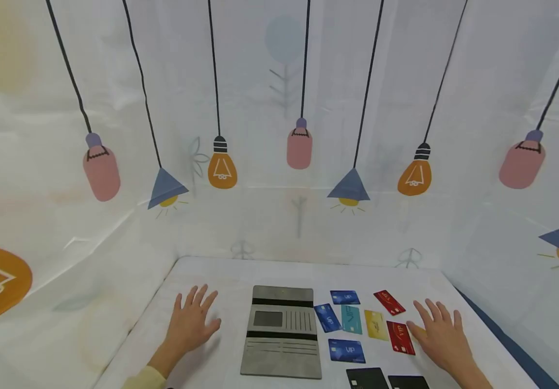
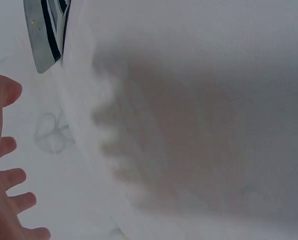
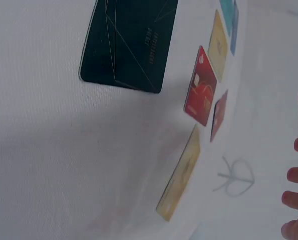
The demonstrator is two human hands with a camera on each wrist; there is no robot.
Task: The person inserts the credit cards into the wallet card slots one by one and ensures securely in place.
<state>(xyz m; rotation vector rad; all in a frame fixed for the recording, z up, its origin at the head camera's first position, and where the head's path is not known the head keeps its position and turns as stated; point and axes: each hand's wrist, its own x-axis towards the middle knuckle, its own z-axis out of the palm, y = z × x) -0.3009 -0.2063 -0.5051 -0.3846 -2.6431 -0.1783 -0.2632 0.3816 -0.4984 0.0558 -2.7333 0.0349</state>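
Note:
My left hand (image 1: 189,324) hovers with spread fingers over the white table, left of a grey card holder (image 1: 281,332) that lies unfolded, with black bands, slots and a dark window. On the right, my right hand (image 1: 442,337) is held above the table with fingers apart and nothing in it. Just left of it lie two red cards (image 1: 401,338), and a gold card (image 3: 179,175) lies partly hidden beneath it in the head view. Between holder and hand are a yellow card (image 1: 376,324), a teal card (image 1: 351,319) and several blue VIP cards (image 1: 347,351).
Two black cards (image 1: 367,379) lie near the front edge, cut off by the head view's border. The white table (image 1: 221,275) meets a pale curtain (image 1: 269,227) printed with hanging lamps at the back and sides.

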